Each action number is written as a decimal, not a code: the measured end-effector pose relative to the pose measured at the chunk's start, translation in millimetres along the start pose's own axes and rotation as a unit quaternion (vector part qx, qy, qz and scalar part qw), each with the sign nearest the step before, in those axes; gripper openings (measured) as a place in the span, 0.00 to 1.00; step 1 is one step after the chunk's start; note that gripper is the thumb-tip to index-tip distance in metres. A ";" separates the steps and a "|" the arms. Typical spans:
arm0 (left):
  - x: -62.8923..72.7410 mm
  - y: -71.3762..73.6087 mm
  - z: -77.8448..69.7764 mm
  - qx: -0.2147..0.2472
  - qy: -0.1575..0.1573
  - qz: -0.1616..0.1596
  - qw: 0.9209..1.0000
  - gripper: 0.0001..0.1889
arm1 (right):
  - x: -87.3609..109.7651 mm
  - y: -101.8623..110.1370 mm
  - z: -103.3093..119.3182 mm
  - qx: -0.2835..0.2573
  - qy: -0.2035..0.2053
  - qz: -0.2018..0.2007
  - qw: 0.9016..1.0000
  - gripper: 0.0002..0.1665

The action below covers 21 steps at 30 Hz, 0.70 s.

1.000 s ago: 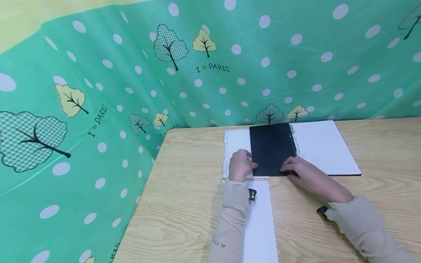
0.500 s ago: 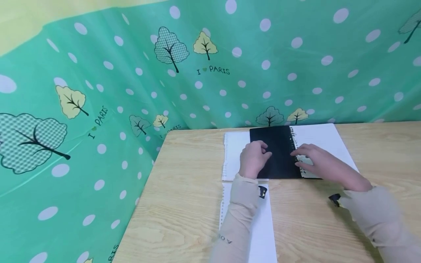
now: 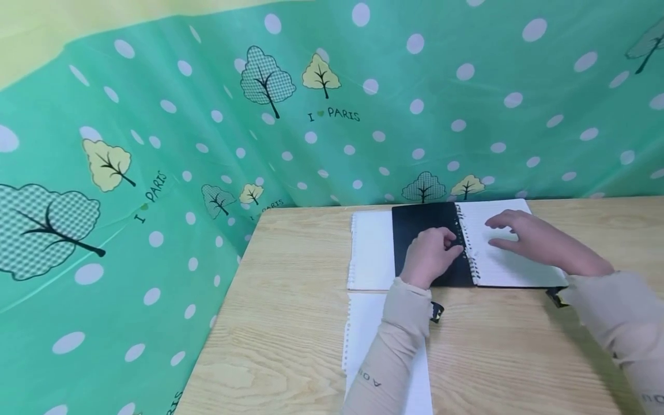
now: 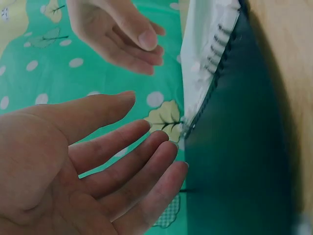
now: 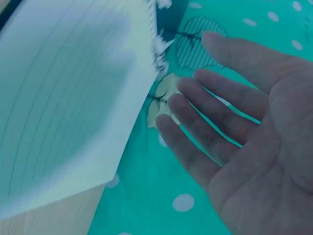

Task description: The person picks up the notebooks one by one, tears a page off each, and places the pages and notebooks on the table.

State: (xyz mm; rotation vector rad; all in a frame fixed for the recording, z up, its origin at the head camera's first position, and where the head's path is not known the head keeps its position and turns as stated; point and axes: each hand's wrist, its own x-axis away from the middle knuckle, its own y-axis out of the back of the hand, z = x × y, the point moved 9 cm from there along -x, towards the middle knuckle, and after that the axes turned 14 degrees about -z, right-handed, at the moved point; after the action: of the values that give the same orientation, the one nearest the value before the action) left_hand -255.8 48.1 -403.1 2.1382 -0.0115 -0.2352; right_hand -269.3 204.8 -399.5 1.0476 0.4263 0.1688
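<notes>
The left hand [image 4: 66, 188], its fingers relaxed, is near a notebook [image 4: 234, 147] with dark cover and white pages [image 4: 198, 44]. The right hand [image 4: 115, 32] shows above, against dotted green cloth [image 4: 54, 83].

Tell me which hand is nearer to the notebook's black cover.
Left. The left hand is over the black cover; the right hand is off to its right, over the lined page.

In the head view, the left hand [image 3: 429, 253] partly hides the black cover [image 3: 419, 217]; lower right, a sleeve [image 3: 622, 320] is cropped.
</notes>
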 end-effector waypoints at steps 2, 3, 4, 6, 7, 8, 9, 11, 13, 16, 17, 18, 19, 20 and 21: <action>2.0 -5.5 -1.9 -0.007 -0.006 0.006 1.000 0.13 | -1.1 -0.1 -7.0 -0.001 0.000 0.001 1.000 0.24; 3.1 -8.4 -2.6 -0.011 -0.010 0.008 1.000 0.14 | -1.5 -0.5 -10.6 -0.001 0.001 0.002 1.000 0.24; 4.2 -11.3 -3.2 -0.015 -0.013 0.010 1.000 0.14 | -2.0 -1.1 -13.7 0.000 0.001 0.002 1.000 0.25; 6.0 -16.8 -4.1 -0.025 -0.021 0.010 0.999 0.15 | -3.4 -2.7 -19.7 0.001 0.000 0.005 1.000 0.26; 6.7 -19.5 -4.0 -0.032 -0.025 0.010 0.999 0.16 | -3.9 -4.1 -22.8 0.001 -0.001 0.007 1.000 0.26; 7.4 -21.8 -3.9 -0.041 -0.029 0.010 0.999 0.16 | -4.5 -5.7 -25.9 0.001 -0.002 0.010 1.000 0.27; 7.8 -23.8 -3.9 -0.049 -0.034 0.009 0.998 0.18 | -5.2 -7.2 -28.9 0.000 -0.004 0.013 1.000 0.28; 8.3 -28.6 -4.0 -0.069 -0.048 0.012 0.996 0.21 | -6.7 -9.1 -34.7 -0.003 -0.004 0.016 1.000 0.30; 8.8 -33.8 -4.2 -0.089 -0.064 0.025 0.994 0.25 | -8.3 -9.9 -40.0 -0.008 -0.003 0.016 1.000 0.31; 9.9 -43.8 -2.5 -0.112 -0.078 0.060 0.989 0.33 | -12.4 -10.1 -47.0 -0.011 0.006 0.009 1.000 0.33; 10.6 -47.3 -1.3 -0.115 -0.078 0.075 0.987 0.36 | -13.9 -10.4 -50.1 -0.008 0.008 0.007 1.000 0.33; 11.2 -50.7 0.1 -0.119 -0.078 0.089 0.986 0.39 | -15.7 -10.5 -53.1 -0.004 0.009 0.005 1.000 0.34; 11.8 -53.5 1.5 -0.122 -0.076 0.101 0.985 0.41 | -17.4 -11.0 -56.9 0.001 0.010 0.004 1.000 0.35; 12.2 -55.9 2.7 -0.124 -0.074 0.110 0.983 0.43 | -19.1 -11.5 -60.8 0.009 0.011 0.003 1.000 0.37; 12.5 -57.4 3.3 -0.128 -0.075 0.116 0.982 0.44 | -20.6 -11.8 -65.2 0.017 0.009 0.003 1.000 0.38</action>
State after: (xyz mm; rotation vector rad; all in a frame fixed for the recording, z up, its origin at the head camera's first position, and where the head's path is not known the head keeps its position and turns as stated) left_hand -248.9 75.6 -454.7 1.8399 -0.3017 -0.2453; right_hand -315.9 244.3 -432.2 1.0822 0.4434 0.1774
